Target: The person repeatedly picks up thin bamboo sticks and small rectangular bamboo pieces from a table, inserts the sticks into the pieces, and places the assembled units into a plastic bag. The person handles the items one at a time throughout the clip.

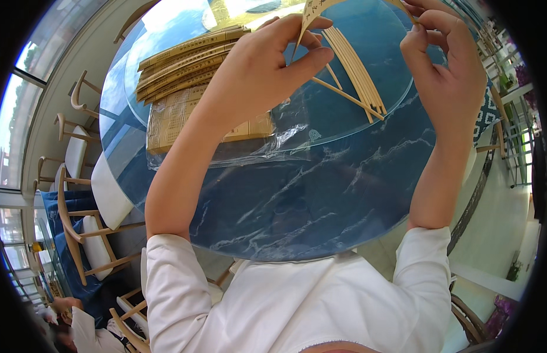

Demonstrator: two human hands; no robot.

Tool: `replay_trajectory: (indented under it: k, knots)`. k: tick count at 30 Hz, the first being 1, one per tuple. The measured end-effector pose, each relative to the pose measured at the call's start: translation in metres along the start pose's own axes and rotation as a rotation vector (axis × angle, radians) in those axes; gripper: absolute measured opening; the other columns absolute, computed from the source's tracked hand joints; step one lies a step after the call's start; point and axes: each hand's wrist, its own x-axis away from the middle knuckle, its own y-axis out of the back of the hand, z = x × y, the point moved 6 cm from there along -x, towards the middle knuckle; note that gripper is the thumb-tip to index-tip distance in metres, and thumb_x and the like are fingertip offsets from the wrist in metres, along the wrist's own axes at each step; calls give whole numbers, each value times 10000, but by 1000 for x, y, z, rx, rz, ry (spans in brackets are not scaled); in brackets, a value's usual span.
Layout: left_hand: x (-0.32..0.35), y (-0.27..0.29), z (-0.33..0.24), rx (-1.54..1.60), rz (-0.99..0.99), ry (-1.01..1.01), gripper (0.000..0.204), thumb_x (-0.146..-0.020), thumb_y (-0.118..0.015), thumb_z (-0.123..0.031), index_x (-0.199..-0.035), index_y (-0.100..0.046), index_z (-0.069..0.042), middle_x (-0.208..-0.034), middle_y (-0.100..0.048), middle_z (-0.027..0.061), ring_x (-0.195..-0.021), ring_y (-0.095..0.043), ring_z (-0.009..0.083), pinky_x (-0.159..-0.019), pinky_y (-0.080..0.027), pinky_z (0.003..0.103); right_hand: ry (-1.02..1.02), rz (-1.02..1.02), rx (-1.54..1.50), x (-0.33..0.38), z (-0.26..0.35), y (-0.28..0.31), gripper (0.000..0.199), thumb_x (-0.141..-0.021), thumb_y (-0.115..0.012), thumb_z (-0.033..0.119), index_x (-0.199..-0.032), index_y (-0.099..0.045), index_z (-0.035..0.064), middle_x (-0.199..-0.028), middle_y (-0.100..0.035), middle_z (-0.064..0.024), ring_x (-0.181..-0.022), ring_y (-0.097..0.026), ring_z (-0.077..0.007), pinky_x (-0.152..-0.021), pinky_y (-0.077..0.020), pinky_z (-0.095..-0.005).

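Between my two hands a tan printed paper chopstick sleeve (313,15) arches across the top of the view; its middle is cut off by the upper edge. My left hand (270,73) pinches one end between thumb and fingers. The other end is pinched in my right hand (447,73), above the table's right side. Below and between them, a row of bare wooden chopsticks (357,73) lies on the glass, with a couple of loose ones slanting beside it. Left of my left hand sits a fanned pile of similar printed paper sleeves (185,62).
A clear plastic pack (167,126) with more tan paper lies under the pile, partly behind my left forearm. The round blue marbled table (320,200) carries a round glass turntable (397,94). Wooden chairs (79,235) stand at left; another person's white sleeve (88,329) shows at lower left.
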Motion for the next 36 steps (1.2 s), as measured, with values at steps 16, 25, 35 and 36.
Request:
replay_trajectory:
  k: [16,25,35,36]
  knots:
    - [28,-53,51,-395,378,-34,516,-993,-777,-372,-1411,-665,-92,-1149,-750,121,-1144,-708,333,-1331,-226,533,269,413,-101,121,2,-111,226,-862,-789,77,-1036,-653,28,-1168,-696,-107,-1066,-690,-252,-870,-622,-359]
    - [28,-58,71,-242,123,-118,362,-1051,-726,-287,-1332,-709,-59,-1085,-730,114,-1020,-704,306,-1290,-318,485,46,475,119,130,-61,-93,172,-915,-807,157,-984,-726,22,-1244,-708,-96,-1241,-637,-288,-1067,-521,-440]
    - [31,-55,87,-6,180,112,325,-1086,-687,-212,-1354,-694,-29,-1129,-746,59,-993,-710,106,-1198,-410,356,-50,485,-4,123,-74,-86,121,-983,-764,148,-979,-738,29,-1086,-727,-91,-1060,-683,-228,-952,-542,-369]
    - [31,-54,85,-27,185,101,324,-1087,-685,-212,-1354,-694,-29,-1127,-748,58,-998,-711,109,-1176,-427,339,-280,612,-59,119,-85,-83,114,-1002,-745,154,-1008,-746,40,-1039,-722,-72,-988,-669,-200,-900,-541,-350]
